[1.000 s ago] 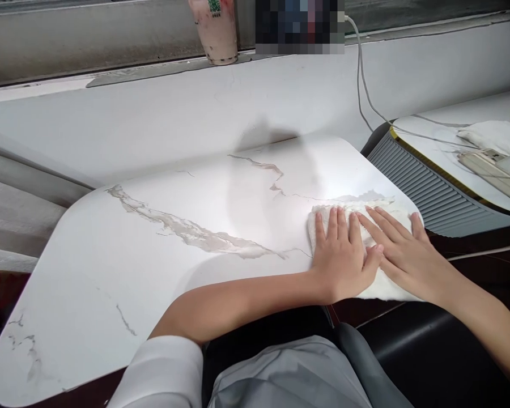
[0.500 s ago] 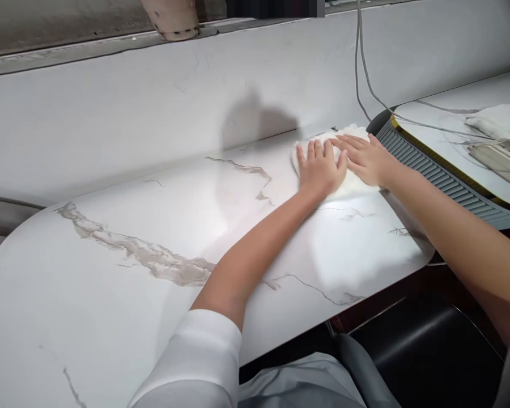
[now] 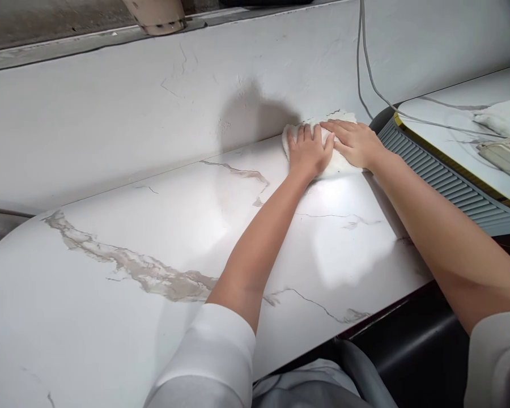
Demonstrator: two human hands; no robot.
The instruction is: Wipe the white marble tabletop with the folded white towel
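Note:
Both hands press on a white cloth [image 3: 342, 163] near the far edge of a white marble-patterned tabletop [image 3: 174, 226], where it meets the wall. My left hand [image 3: 309, 152] lies flat on the cloth's left half, fingers spread. On the right half rests my right hand [image 3: 355, 140], its fingers stretched out to the left and its palm down. The fingertips of the right hand come close to the left thumb. Parts of the cloth are hidden beneath the hands.
Right of the cloth stands a grey ribbed panel [image 3: 450, 175] with a yellow edge. Cables [image 3: 363, 62] hang down the wall. Beyond the panel are another white cloth [image 3: 504, 118] and a phone [image 3: 505, 156]. A cup [image 3: 157, 17] stands on the ledge. A black chair [image 3: 412, 340] is below.
Both hands and the cloth have slid a little left and farther back toward the wall. The view has shifted slightly.

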